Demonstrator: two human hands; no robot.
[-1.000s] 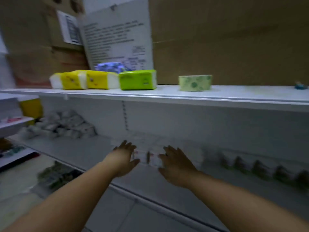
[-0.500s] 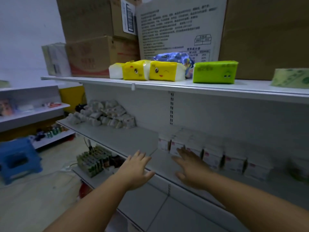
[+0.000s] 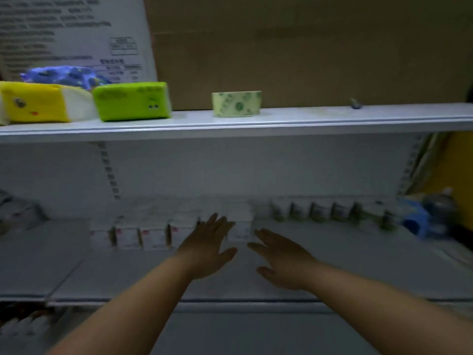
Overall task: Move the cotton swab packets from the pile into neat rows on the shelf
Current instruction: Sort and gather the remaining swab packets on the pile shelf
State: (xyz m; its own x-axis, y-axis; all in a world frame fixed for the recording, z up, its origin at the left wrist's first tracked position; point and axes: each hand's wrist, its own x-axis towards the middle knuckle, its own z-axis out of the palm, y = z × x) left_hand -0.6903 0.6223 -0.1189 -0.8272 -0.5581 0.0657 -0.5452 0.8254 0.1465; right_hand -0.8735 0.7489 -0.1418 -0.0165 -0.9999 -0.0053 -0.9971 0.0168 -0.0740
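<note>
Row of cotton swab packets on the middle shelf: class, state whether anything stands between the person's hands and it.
Nothing visible does. The left hand and right hand are open just before the row of packets, with only bare shelf below; blur hides whether fingertips touch a packet.

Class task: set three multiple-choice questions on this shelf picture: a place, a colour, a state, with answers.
1. Where does the bright green soft tissue pack lie? A upper white shelf B floor C in a hand.
2. What colour is the soft pack directly left of it? A red B yellow C black.
3. How are the left hand and right hand? A gripping packets B out of view C open, fingers straight.
Answers: A, it rests on the top board; B, yellow wrap; C, fingers spread, nothing held.
</note>
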